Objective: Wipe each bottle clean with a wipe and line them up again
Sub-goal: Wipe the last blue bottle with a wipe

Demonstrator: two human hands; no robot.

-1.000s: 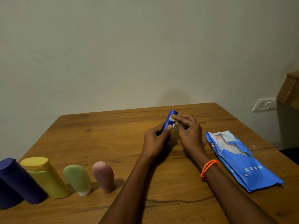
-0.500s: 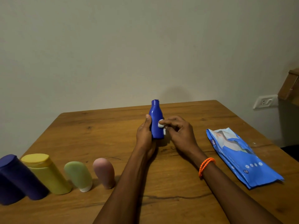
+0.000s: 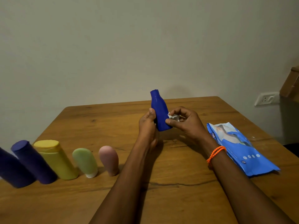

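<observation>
Blue bottle [image 3: 159, 113] held upright above the table [image 3: 97, 120], mid-wipe.
Left hand [image 3: 148, 125] grips its lower body; right hand [image 3: 184, 122] pinches a wadded wipe [image 3: 174, 117] against its side. Next, probably: finish, then stand it beside the pink bottle [image 3: 108, 160] in the row.

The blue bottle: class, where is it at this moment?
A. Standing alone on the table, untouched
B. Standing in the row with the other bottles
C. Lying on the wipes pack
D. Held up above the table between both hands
D: the blue bottle is off the wooden table, the left hand holding it and the right hand pressing a white wipe to its side.
</observation>
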